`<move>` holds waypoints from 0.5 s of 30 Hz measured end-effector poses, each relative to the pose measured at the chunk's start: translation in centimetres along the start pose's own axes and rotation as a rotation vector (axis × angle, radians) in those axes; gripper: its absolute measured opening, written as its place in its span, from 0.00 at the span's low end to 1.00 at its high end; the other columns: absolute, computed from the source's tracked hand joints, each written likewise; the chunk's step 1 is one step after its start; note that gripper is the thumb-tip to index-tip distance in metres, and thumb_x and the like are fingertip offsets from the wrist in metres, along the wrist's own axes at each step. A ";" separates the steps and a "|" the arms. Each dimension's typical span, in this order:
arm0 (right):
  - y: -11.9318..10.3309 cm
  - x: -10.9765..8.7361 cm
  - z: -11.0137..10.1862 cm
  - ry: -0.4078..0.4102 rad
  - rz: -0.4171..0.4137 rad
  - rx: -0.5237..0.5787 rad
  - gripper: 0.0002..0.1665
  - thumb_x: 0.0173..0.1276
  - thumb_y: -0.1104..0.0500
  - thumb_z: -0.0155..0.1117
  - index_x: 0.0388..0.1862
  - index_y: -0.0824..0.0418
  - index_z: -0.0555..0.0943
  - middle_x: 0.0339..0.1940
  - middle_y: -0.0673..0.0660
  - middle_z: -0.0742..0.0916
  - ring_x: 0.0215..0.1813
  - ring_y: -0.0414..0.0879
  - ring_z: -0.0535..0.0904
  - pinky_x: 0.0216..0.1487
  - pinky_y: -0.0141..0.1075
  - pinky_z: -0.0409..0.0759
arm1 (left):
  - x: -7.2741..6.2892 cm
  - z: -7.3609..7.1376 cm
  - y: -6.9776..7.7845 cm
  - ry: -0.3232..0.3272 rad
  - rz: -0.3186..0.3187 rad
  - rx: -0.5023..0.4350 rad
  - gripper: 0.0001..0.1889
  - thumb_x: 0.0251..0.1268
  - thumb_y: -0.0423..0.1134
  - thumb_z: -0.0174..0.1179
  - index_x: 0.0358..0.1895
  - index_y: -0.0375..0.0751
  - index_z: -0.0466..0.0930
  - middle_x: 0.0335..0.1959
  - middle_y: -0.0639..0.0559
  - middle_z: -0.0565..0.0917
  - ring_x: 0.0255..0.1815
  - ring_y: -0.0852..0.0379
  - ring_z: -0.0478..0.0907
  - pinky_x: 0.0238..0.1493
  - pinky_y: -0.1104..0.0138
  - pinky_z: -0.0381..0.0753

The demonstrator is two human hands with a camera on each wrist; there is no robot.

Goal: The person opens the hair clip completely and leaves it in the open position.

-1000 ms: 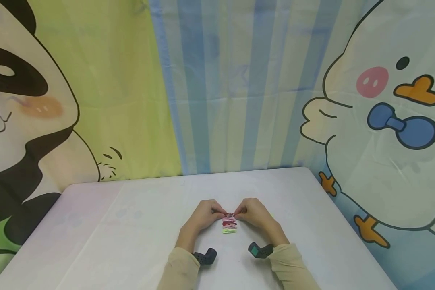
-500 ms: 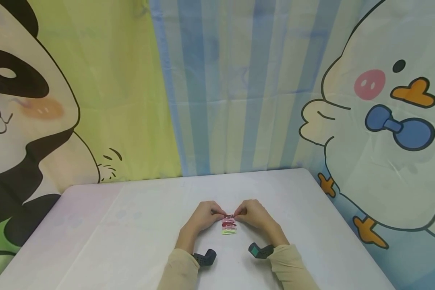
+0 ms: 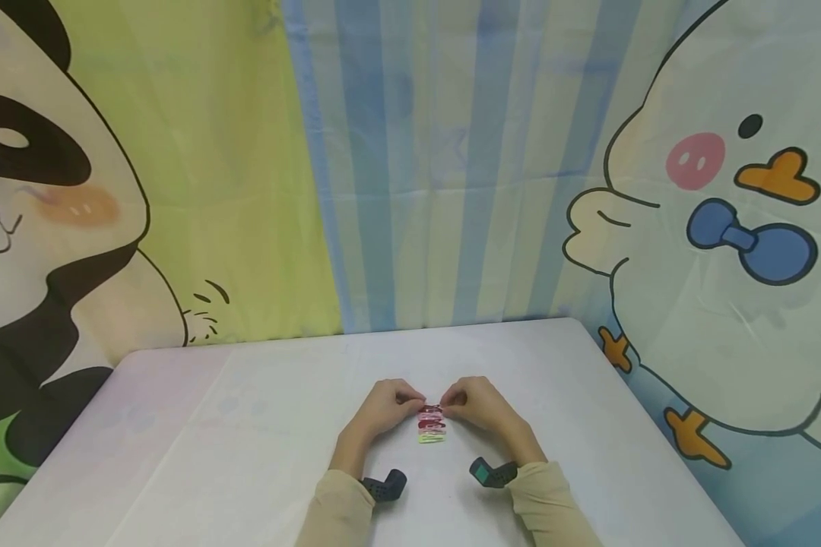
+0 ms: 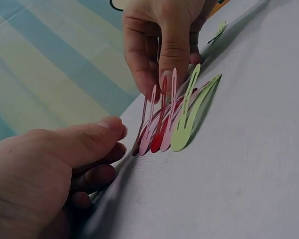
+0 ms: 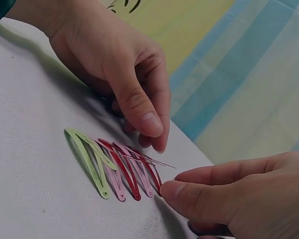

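Several snap hair clips lie side by side in a row on the white table, between the two hands. A green clip forms the near end; pink ones and a red clip come after it. At the far end is a dark red clip. My right hand has thumb and index finger together at one end of this dark red clip. On the opposite side, my left hand holds nothing; its thumb and index fingertips hover just off the row, with the other fingers loosely bent.
The white table extends around the row on all sides. Behind it hangs a striped blue and yellow curtain, with a panda and a white bird printed at the sides. Black cameras sit on the wrists.
The dark red clip has settled down at the far end of the row, and the left fingertips have drawn slightly away from it. Both arms stay nearly in place.
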State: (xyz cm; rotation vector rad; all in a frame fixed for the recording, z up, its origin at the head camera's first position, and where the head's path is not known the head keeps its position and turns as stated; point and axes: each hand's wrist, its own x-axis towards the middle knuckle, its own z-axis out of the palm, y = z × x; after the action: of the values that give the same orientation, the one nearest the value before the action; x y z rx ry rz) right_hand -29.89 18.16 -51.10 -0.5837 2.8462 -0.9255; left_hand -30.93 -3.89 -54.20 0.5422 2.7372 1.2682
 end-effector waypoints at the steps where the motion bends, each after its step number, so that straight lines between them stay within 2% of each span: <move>1: 0.0 -0.1 0.0 0.001 0.003 0.000 0.05 0.57 0.57 0.71 0.34 0.50 0.86 0.30 0.43 0.84 0.32 0.37 0.74 0.35 0.30 0.73 | 0.0 0.0 0.1 0.001 -0.004 -0.004 0.04 0.60 0.47 0.64 0.36 0.59 0.87 0.32 0.67 0.83 0.40 0.65 0.78 0.50 0.61 0.76; 5: -0.2 -0.5 -0.2 0.008 0.011 0.001 0.05 0.57 0.56 0.71 0.34 0.51 0.86 0.31 0.44 0.85 0.33 0.37 0.75 0.36 0.32 0.74 | -0.1 0.1 0.3 0.007 0.020 -0.016 0.06 0.60 0.48 0.64 0.38 0.56 0.87 0.33 0.66 0.84 0.40 0.65 0.78 0.48 0.61 0.77; 9: -0.2 -0.9 -0.6 0.024 0.054 0.016 0.05 0.59 0.56 0.71 0.35 0.49 0.86 0.33 0.43 0.86 0.37 0.37 0.77 0.41 0.35 0.77 | -0.2 0.1 0.7 0.020 0.027 -0.021 0.07 0.60 0.48 0.64 0.39 0.55 0.87 0.33 0.65 0.84 0.39 0.64 0.78 0.47 0.62 0.77; 15: 0.2 -1.9 -2.2 0.107 0.144 0.059 0.07 0.58 0.58 0.71 0.36 0.50 0.86 0.34 0.44 0.85 0.38 0.39 0.78 0.43 0.37 0.79 | 0.1 0.2 0.9 0.035 0.065 -0.008 0.07 0.61 0.46 0.63 0.39 0.53 0.87 0.32 0.66 0.83 0.38 0.65 0.78 0.46 0.64 0.76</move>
State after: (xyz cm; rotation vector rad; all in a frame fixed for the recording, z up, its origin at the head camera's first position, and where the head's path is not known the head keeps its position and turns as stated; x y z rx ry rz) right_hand -28.71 20.27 -49.49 -0.3266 2.8962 -1.0406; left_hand -30.73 -3.13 -53.64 0.6189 2.7633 1.3138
